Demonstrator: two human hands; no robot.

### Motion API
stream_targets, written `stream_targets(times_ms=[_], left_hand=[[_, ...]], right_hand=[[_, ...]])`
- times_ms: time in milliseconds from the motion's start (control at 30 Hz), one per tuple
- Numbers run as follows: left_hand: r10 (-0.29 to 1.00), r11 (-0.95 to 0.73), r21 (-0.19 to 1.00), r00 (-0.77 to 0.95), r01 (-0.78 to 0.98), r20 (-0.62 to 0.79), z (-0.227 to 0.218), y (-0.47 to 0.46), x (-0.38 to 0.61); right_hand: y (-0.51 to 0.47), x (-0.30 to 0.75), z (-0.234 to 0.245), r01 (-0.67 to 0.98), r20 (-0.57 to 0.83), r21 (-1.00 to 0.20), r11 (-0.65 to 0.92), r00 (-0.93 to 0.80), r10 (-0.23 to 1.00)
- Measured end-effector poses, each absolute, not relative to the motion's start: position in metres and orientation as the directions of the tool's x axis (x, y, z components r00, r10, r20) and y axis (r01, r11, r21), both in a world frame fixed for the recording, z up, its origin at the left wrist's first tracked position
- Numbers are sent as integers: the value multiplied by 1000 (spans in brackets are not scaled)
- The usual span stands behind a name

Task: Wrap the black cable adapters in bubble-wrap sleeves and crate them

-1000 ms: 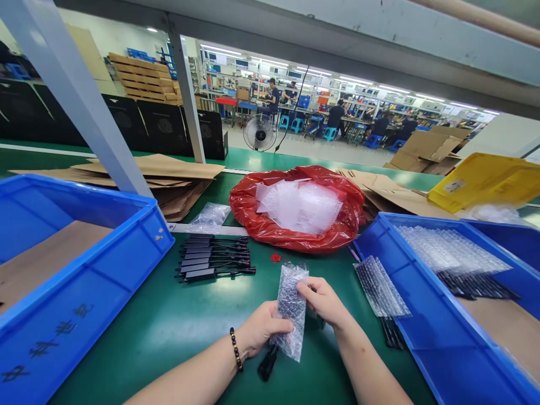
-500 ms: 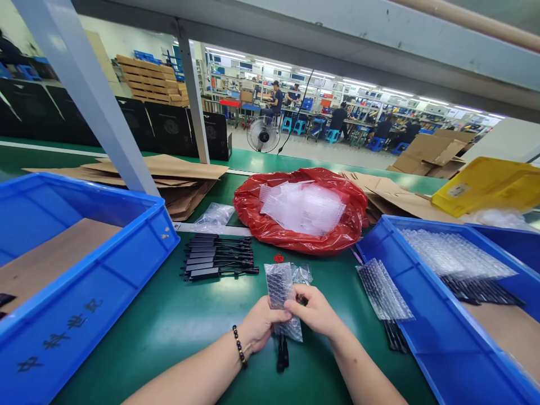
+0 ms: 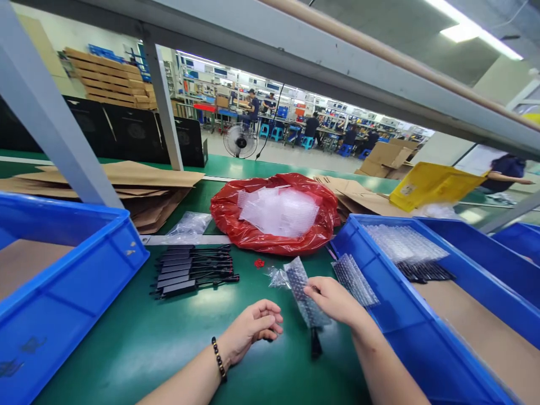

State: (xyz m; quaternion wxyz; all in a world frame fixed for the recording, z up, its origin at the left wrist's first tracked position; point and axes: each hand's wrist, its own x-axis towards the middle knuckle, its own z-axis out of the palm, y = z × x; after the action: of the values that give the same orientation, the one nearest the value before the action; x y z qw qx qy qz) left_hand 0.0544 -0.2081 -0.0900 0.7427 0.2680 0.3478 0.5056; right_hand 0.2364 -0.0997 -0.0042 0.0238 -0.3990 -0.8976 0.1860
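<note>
My right hand [image 3: 331,298] pinches a bubble-wrap bag [image 3: 301,289] by its right side. Black cable ends [image 3: 315,344] stick out of the bag's lower end. My left hand [image 3: 255,329], with a beaded bracelet [image 3: 218,358] at the wrist, is apart from the bag, its fingers loosely curled and nothing seen in them. Beyond it lies a row of black cabled modules [image 3: 179,286]. Small red pieces [image 3: 259,263] and a clear plastic bag [image 3: 278,277] lie ahead of the hands. More bubble-wrapped pieces [image 3: 356,279] lean against the right bin's outer wall.
A red bag [image 3: 228,219] full of bubble-wrap pouches stands at the back. Blue bins flank me, the left bin [image 3: 84,275] and the right bin [image 3: 405,320], which holds wrapped pieces [image 3: 407,243]. A metal frame bar [image 3: 164,107] rises behind; flat cardboard [image 3: 139,174] lies behind the left bin.
My left hand has let go of the bubble-wrap bag and moved left of it. My right hand has carried the bag to the right, now tilted. The view has turned right.
</note>
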Motion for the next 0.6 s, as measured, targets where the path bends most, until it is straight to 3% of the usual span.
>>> stream_targets(times_ms=[100, 200, 367, 600], left_hand=[[929, 367, 760, 256, -537, -267, -90, -208, 55], [927, 373, 767, 253, -522, -278, -90, -208, 56], [922, 385, 771, 255, -507, -293, -90, -208, 55], [919, 390, 777, 261, -494, -295, -90, -207, 55]], right_hand=[[-76, 264, -5, 893, -231, -74, 443, -448, 864], [-52, 285, -18, 961, -249, 93, 260, -230, 941], [-33, 301, -33, 980, -209, 162, 113, -78, 975], [-34, 297, -32, 975, -217, 181, 130, -89, 972]])
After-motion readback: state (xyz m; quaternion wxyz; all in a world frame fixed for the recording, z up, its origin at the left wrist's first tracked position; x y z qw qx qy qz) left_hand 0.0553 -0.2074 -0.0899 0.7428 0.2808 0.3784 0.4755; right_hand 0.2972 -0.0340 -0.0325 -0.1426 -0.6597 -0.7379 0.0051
